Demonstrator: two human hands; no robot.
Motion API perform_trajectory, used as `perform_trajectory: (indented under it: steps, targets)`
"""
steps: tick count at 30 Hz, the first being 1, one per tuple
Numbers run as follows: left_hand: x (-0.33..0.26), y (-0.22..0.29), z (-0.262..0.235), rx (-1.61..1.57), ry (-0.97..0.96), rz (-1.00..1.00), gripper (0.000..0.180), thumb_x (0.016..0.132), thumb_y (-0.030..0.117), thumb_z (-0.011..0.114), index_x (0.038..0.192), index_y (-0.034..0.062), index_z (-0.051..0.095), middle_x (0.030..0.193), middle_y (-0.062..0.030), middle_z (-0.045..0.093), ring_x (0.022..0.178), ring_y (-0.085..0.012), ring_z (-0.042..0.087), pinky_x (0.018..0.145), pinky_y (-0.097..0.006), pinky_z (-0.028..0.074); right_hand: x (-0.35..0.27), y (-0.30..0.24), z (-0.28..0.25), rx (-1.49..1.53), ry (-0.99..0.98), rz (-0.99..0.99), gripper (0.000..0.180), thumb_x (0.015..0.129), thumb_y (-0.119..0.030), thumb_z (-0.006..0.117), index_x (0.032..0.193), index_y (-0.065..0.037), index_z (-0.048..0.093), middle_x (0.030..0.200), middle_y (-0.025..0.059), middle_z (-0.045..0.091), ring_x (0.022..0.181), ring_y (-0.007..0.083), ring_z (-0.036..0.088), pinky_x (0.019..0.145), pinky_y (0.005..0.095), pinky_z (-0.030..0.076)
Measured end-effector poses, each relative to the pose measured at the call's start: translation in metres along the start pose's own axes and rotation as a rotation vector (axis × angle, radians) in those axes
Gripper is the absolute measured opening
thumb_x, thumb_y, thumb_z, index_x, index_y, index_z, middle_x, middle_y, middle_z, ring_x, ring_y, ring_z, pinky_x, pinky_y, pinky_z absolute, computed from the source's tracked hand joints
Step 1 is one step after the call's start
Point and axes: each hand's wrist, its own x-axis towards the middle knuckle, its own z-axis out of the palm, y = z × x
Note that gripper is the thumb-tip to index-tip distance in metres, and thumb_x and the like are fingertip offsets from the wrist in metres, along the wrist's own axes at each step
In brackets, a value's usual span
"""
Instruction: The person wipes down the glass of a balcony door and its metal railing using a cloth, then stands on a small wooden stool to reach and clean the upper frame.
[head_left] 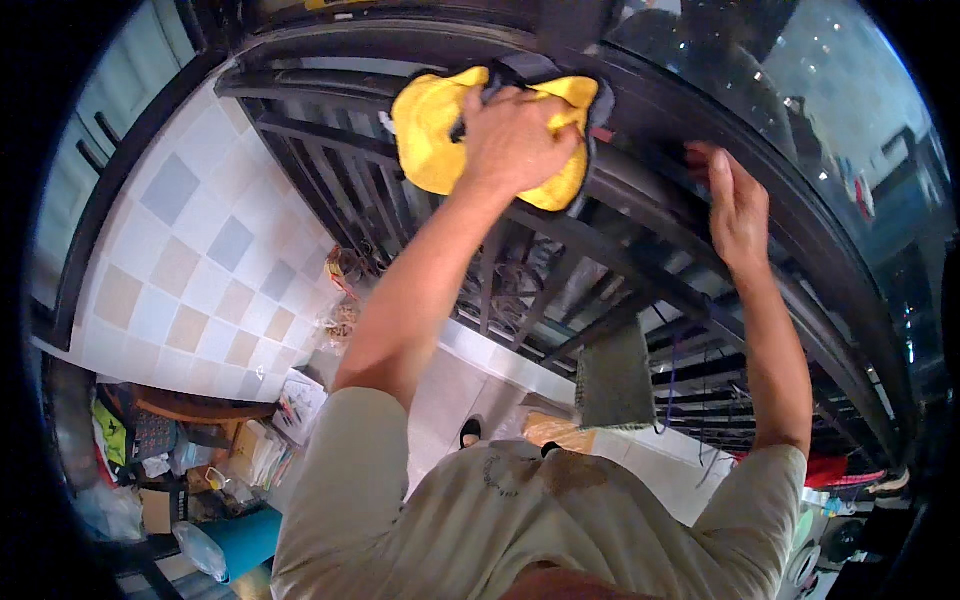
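Nearest: light shirt [590, 510] at the lower edge, both forearms reaching up past it. Right hand [738, 205] beside the dark window frame, nothing seen in its grip; fingertips lost in shadow, can't tell if closed or touching. Left hand [520, 140] has its grip on the yellow cloth [425, 135], gathering the middle. Cloth lies over the top edge of the black railing [330, 138], toward its left corner. Should handle light, soft, floppy, not fragile; best taken by the bunched middle, dark-trimmed edges likely to flop. Its underside and the palm are hidden. Farther: grey mat [615, 380] below the rails, clutter behind the bars hard to make out; window glass [760, 80] cut off at upper right.
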Motion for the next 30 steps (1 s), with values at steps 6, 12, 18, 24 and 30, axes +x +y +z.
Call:
perform_trajectory:
  steps: [6, 12, 18, 24, 30]
  targets:
    - [-0.014, 0.110, 0.023, -0.141, 0.035, 0.050, 0.026, 0.077, 0.034, 0.055, 0.085, 0.0135, 0.069, 0.089, -0.0100, 0.067, 0.090, -0.0272, 0.060, 0.092, -0.049, 0.033, 0.012, 0.019, -0.009, 0.478, 0.305, 0.208, 0.045, 0.097, -0.035, 0.036, 0.097, 0.001, 0.063, 0.087, 0.0086, 0.064, 0.074, 0.0144, 0.058, 0.069, 0.0275, 0.047]
    - [-0.027, 0.111, -0.004, -2.023, -0.111, -0.633, 0.033, 0.088, 0.028, 0.045, 0.107, 0.0030, 0.057, 0.105, -0.0113, 0.062, 0.096, -0.0252, 0.060, 0.089, -0.038, 0.045, 0.013, 0.030, -0.015, 0.305, 0.310, 0.224, 0.068, 0.093, -0.054, 0.029, 0.085, 0.001, 0.067, 0.068, 0.0127, 0.064, 0.068, 0.0164, 0.061, 0.063, 0.0287, 0.050]
    - [-0.075, 0.092, -0.046, -2.345, 0.043, -0.335, 0.042, 0.091, 0.034, 0.040, 0.122, 0.0071, 0.049, 0.124, -0.0086, 0.052, 0.113, -0.0269, 0.050, 0.099, -0.041, 0.037, 0.015, 0.024, -0.016, 0.432, 0.171, 0.367, 0.068, 0.093, -0.054, 0.027, 0.085, 0.002, 0.066, 0.066, 0.0137, 0.064, 0.056, 0.0193, 0.063, 0.059, 0.0312, 0.050]
    - [-0.110, 0.080, -0.054, -2.321, 0.172, -0.440, 0.042, 0.091, 0.035, 0.042, 0.123, 0.0073, 0.048, 0.123, -0.0088, 0.052, 0.113, -0.0262, 0.050, 0.099, -0.041, 0.037, 0.014, 0.020, -0.015, 0.462, 0.108, 0.414, 0.068, 0.092, -0.054, 0.029, 0.083, 0.001, 0.066, 0.065, 0.0116, 0.063, 0.052, 0.0168, 0.059, 0.051, 0.0293, 0.047]
    - [-0.147, 0.042, -0.047, -2.213, 0.288, -0.568, 0.043, 0.092, 0.036, 0.043, 0.124, 0.0075, 0.047, 0.123, -0.0089, 0.052, 0.112, -0.0255, 0.049, 0.098, -0.041, 0.038, 0.014, 0.021, -0.013, 0.155, -0.042, 0.375, 0.065, 0.091, -0.056, 0.030, 0.089, -0.004, 0.068, 0.075, 0.0129, 0.067, 0.069, 0.0236, 0.065, 0.071, 0.0337, 0.049]
